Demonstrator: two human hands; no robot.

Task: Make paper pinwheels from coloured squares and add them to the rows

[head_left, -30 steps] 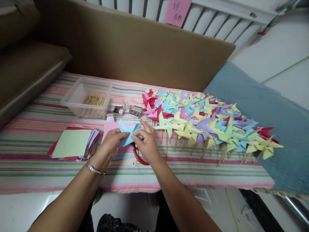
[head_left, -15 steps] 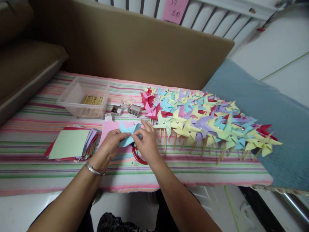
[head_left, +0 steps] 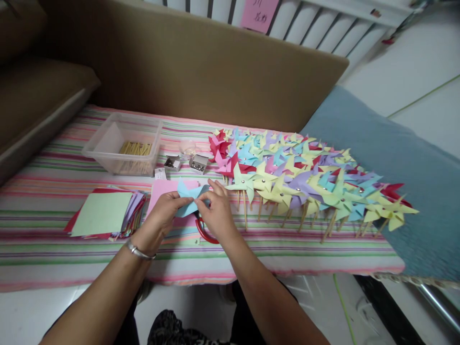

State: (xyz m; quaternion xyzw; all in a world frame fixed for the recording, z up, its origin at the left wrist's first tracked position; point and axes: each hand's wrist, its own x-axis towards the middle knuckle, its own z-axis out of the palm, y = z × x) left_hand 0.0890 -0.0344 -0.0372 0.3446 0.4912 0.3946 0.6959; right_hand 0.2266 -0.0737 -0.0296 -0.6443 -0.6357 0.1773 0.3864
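A light blue paper pinwheel [head_left: 187, 192] without a visible stick is held between my two hands. My left hand [head_left: 164, 211] grips its left side, thumb on top. At its centre, the thumb and forefinger of my right hand [head_left: 216, 209] pinch the paper; whatever small part lies under the fingertips is hidden. Scissors with red handles [head_left: 205, 234] lie on the cloth below my right hand, partly covered. Underneath the pinwheel rests a pink sheet [head_left: 158, 189].
A stack of coloured paper squares [head_left: 102, 214] lies left. Behind it stands a clear plastic bin [head_left: 102, 153] of wooden sticks [head_left: 135, 149]. Two small boxes [head_left: 198, 164] of metal fasteners sit near a round clear container [head_left: 187, 149]. Many finished pinwheels [head_left: 280, 191] spread across the right.
Both hands stay almost in place, still on the blue pinwheel. My right fingertips shift very slightly at its centre. The whole view drifts a little.
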